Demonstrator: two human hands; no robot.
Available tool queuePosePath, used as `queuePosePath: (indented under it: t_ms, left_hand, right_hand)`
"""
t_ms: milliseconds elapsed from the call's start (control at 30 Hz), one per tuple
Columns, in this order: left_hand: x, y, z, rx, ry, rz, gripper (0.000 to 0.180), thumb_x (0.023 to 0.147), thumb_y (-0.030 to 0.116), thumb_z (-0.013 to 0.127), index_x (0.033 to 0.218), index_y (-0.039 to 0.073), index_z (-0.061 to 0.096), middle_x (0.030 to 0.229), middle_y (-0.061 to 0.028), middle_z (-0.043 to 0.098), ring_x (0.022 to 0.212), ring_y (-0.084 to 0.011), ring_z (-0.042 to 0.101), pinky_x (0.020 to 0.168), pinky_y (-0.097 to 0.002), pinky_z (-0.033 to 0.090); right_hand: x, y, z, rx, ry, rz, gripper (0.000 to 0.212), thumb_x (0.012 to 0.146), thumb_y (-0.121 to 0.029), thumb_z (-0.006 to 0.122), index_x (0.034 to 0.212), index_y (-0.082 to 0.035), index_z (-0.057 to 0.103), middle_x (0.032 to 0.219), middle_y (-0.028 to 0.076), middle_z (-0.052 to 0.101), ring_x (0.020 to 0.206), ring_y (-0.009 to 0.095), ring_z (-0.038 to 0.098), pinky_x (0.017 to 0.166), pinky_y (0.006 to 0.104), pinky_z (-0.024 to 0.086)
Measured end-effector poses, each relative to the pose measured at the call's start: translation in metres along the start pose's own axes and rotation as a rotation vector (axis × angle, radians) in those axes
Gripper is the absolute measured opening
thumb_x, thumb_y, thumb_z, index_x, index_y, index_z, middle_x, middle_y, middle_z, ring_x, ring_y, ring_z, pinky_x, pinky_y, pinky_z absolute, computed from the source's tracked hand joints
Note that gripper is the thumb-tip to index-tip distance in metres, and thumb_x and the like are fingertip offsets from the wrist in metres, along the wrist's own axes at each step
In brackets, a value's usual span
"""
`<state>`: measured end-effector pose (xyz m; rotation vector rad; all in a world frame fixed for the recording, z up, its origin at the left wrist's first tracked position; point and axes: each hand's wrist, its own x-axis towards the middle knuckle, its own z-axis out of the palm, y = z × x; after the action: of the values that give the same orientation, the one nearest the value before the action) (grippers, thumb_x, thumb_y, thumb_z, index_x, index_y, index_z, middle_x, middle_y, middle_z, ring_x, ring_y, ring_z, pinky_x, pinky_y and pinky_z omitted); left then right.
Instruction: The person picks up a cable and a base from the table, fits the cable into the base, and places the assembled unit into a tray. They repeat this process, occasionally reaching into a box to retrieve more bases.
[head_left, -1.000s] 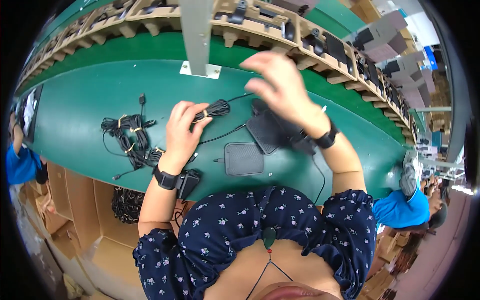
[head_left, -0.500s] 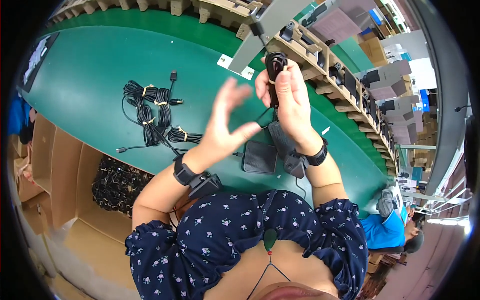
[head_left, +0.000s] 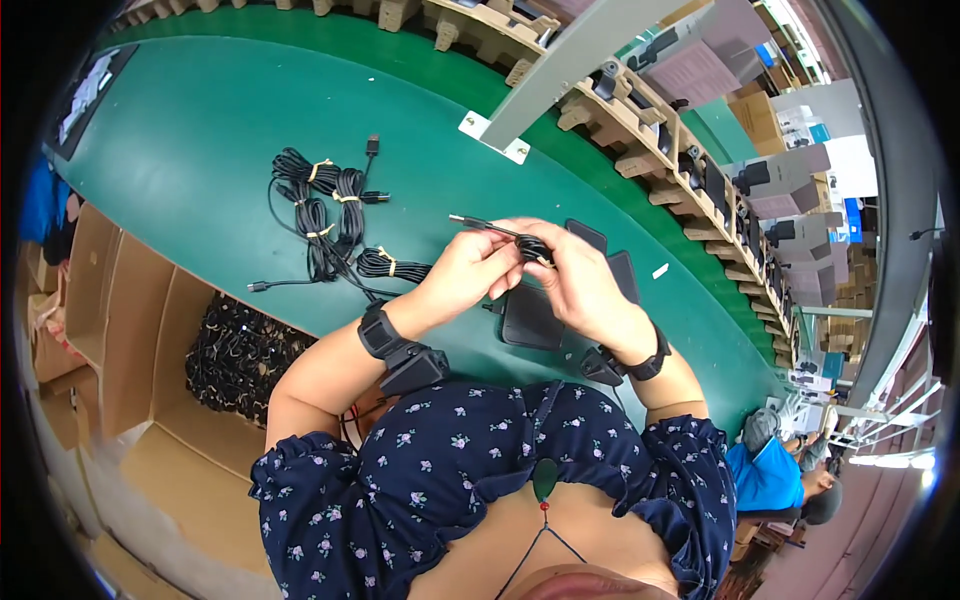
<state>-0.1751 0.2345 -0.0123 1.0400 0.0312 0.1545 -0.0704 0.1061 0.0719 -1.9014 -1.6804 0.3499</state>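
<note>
A black cable bundle, coiled and tied with a pale band, is held between both hands over the green table. My right hand grips the coil, thumb near the band. My left hand is closed around the cable's end part, and a metal-tipped plug sticks out past its fingers. Just below the hands lies a flat black square device. Partly hidden behind my right hand are other dark devices, one of them a flat dark piece. More banded black cables lie in a pile left of my hands.
A cardboard box holding many black cables stands at the left below the table edge. A grey metal post is bolted at the table's far side. Moulded cardboard trays line the far right. A person in blue sits at right.
The cable bundle has come down and nearer to me in my right hand. My left hand, spread and apart before, now holds the cable's plug end. The view has shifted slightly.
</note>
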Motion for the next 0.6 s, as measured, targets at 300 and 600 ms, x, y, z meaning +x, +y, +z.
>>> queuePosePath:
  t_ms: [300,600]
  left_hand:
    - [0.008,0.003,0.000,0.291,0.206,0.150,0.030,0.092,0.006,0.054,0.121,0.002,0.046,0.080,-0.0024,0.055,0.062,-0.0061,0.049,0.057,-0.0191,0.043]
    - [0.009,-0.001,0.001,0.434,0.190,0.123,0.022,0.094,0.005,0.052,0.115,0.002,0.050,0.079,-0.0022,0.055,0.063,-0.0061,0.050,0.058,-0.0198,0.042]
  right_hand:
    - [-0.019,0.074,-0.070,-0.459,0.470,0.273,0.032,0.090,-0.015,0.056,0.121,-0.006,0.052,0.107,0.017,0.060,0.094,0.034,0.060,0.078,0.0389,0.049]
    - [-0.028,0.203,-0.192,-0.762,0.495,0.848,0.040,0.092,-0.040,0.048,0.111,-0.007,0.062,0.096,0.021,0.065,0.095,0.039,0.060,0.081,0.0435,0.048]
